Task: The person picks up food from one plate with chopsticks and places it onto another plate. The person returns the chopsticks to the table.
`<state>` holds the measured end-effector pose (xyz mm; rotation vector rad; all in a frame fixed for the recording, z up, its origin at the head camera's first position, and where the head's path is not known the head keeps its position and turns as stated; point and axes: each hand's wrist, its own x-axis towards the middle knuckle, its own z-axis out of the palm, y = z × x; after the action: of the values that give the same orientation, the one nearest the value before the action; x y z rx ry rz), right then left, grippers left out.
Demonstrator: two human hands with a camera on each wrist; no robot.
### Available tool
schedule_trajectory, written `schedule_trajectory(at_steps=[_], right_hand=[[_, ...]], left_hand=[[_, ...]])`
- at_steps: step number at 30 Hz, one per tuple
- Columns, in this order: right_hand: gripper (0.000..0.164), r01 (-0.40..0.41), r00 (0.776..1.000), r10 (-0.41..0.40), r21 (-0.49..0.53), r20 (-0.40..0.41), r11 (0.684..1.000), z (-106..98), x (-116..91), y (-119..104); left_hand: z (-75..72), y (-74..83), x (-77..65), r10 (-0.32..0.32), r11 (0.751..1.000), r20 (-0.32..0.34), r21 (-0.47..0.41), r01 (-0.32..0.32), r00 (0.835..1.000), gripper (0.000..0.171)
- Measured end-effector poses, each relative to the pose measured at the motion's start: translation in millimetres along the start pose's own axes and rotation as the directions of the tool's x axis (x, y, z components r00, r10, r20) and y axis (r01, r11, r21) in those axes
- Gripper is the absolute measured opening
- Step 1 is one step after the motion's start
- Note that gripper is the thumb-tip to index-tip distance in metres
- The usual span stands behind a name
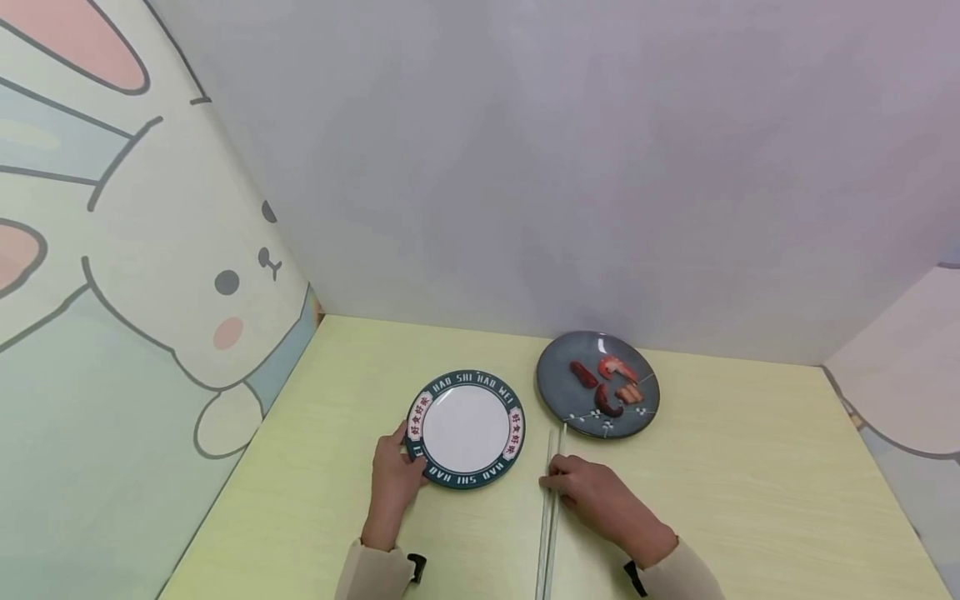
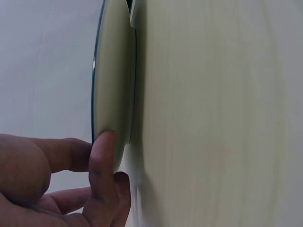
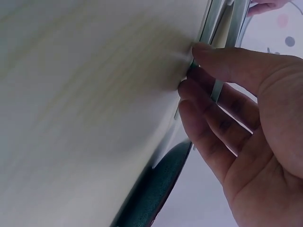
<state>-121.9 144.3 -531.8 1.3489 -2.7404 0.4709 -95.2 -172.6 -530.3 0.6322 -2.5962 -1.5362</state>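
Note:
My left hand (image 1: 397, 473) grips the rim of a white plate (image 1: 465, 429) with a dark green lettered border, at its lower left. In the left wrist view the plate's pale underside (image 2: 113, 75) shows edge-on, pinched at its rim. To the right, my right hand (image 1: 592, 493) holds a pair of long pale chopsticks (image 1: 547, 533) by thumb and fingers, low over the table. In the right wrist view the chopsticks (image 3: 236, 23) run between thumb and fingers. Their upper tips come close to a dark blue-grey plate (image 1: 558, 392); contact is unclear.
On the dark plate lie a red shrimp (image 1: 617, 367), a striped meat-like piece (image 1: 630, 393) and two dark red pieces, one straight (image 1: 583, 374) and one curved (image 1: 606, 402). The pale yellow table (image 1: 750, 467) meets a grey back wall (image 1: 525, 167). A rabbit-printed panel (image 1: 172, 267) stands left.

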Motion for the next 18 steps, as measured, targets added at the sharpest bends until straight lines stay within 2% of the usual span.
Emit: schedule_trajectory(at_steps=[13, 18], right_hand=[[0.031, -0.055, 0.997, 0.053, 0.022, 0.061, 0.998, -1.9, -2.8, -7.5], [0.030, -0.049, 0.997, 0.048, 0.027, 0.061, 0.998, -3.0, 0.4, -9.3]], left_hand=[[0.5, -0.3, 1.5, 0.010, 1.000, -0.001, -0.002, -0.010, 1.000, 0.073], [0.0, -0.1, 0.9, 0.006, 1.000, -0.001, -0.004, -0.006, 1.000, 0.073]])
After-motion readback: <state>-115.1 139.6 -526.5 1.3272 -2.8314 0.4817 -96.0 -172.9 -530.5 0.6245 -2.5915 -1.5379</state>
